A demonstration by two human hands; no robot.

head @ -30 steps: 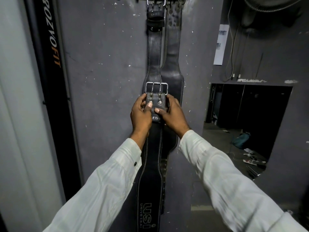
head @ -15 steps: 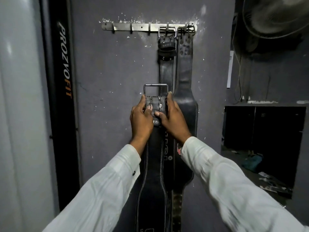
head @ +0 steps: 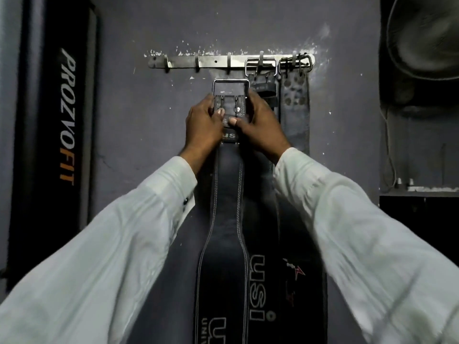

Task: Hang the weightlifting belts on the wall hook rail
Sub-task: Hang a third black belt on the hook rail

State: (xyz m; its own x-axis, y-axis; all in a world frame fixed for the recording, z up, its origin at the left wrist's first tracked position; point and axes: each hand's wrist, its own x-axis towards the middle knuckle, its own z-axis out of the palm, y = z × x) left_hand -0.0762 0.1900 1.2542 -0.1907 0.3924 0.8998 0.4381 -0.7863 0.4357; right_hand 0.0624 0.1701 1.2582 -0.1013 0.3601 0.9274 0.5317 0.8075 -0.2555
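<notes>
Since the earlier frame both hands have lifted the belt (head: 224, 219), so its buckle (head: 231, 88) now sits just under the hook rail (head: 213, 61), not yet on a hook. Its long axis runs vertical, buckle up, lower end cut off. Two hung belts (head: 294, 115) beside the right fingers are partly hidden. Left hand (head: 202, 127) and right hand (head: 258, 125) pinch the strap below the buckle.
</notes>
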